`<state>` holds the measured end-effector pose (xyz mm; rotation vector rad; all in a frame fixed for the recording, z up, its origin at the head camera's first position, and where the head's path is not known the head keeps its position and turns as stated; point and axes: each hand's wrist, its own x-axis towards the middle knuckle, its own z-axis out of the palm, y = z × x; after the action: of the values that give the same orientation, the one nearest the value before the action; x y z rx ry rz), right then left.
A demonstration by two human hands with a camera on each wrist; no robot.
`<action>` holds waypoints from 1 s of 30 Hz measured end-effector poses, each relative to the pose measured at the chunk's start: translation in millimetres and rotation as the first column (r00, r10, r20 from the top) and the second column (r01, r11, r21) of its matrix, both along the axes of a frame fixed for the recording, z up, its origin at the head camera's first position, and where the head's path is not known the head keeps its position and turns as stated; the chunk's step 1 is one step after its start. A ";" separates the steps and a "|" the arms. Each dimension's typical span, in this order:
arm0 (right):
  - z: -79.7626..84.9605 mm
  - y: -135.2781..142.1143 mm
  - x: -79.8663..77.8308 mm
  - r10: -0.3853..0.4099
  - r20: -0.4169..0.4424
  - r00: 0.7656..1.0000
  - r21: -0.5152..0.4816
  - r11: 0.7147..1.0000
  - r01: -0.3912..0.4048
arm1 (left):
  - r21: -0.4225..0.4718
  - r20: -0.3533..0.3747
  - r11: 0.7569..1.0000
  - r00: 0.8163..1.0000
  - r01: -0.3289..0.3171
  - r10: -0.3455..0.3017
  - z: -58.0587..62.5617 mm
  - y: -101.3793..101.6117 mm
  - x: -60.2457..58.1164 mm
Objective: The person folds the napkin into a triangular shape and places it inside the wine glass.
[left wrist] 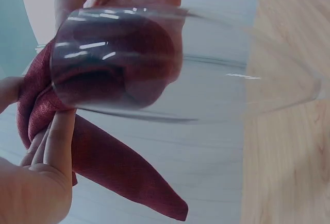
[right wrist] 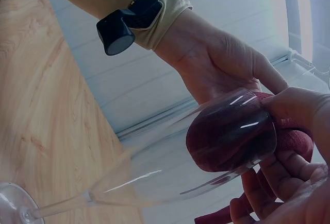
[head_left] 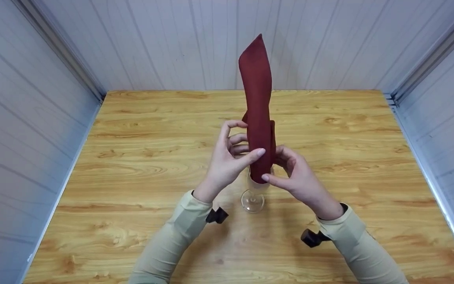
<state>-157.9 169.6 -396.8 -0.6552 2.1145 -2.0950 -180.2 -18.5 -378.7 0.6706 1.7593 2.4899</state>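
Observation:
A dark red cloth napkin (head_left: 257,98), folded into a tall shape with a pointed top, stands with its rounded lower end inside the mouth of a clear stemmed glass (right wrist: 149,167). Through the glass wall that end shows in both wrist views, with the bowl below it holding nothing else. My left hand (head_left: 227,161) grips the napkin from the left, thumb across its front. Lower down, my right hand (head_left: 298,177) pinches the napkin at the rim from the right, its thumb in front and its other fingers partly hidden behind.
The glass's round foot (head_left: 253,201) is over the wooden tabletop (head_left: 152,165). Pale panelled walls (head_left: 164,43) enclose the back and both sides. Small black devices, one at the left wrist (head_left: 217,215) and one at the right wrist (head_left: 311,238), stick out beneath the sleeves.

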 end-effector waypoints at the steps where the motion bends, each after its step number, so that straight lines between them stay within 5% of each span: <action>1: -1.1 0.2 0.6 0.005 -0.005 1.000 -0.002 1.000 -0.005 | 0.003 -0.004 1.000 1.000 0.003 -0.003 -1.3 0.1 1.3; 11: -6.1 0.3 5.7 0.023 0.023 0.999 -0.054 0.998 -0.021 | -0.053 -0.038 0.998 0.999 -0.017 0.015 -8.4 0.0 8.9; 21: -7.9 7.6 7.6 0.124 -0.027 0.992 0.003 0.992 -0.124 | -0.169 -0.029 0.984 0.997 0.059 -0.065 -5.7 -16.8 16.3; 25: -6.3 8.6 8.9 0.136 -0.018 0.991 0.029 0.990 -0.135 | -0.213 -0.036 0.976 0.998 0.040 -0.049 -2.8 -19.1 21.3; 30: -1.6 10.3 3.5 0.097 0.004 0.995 0.039 0.994 -0.097 | -0.215 -0.062 0.976 0.997 0.021 -0.035 0.7 -16.1 13.9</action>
<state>-154.5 179.9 -398.4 -0.7348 2.0725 -1.9979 -166.3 -34.6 -378.0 0.7620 1.9881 2.2390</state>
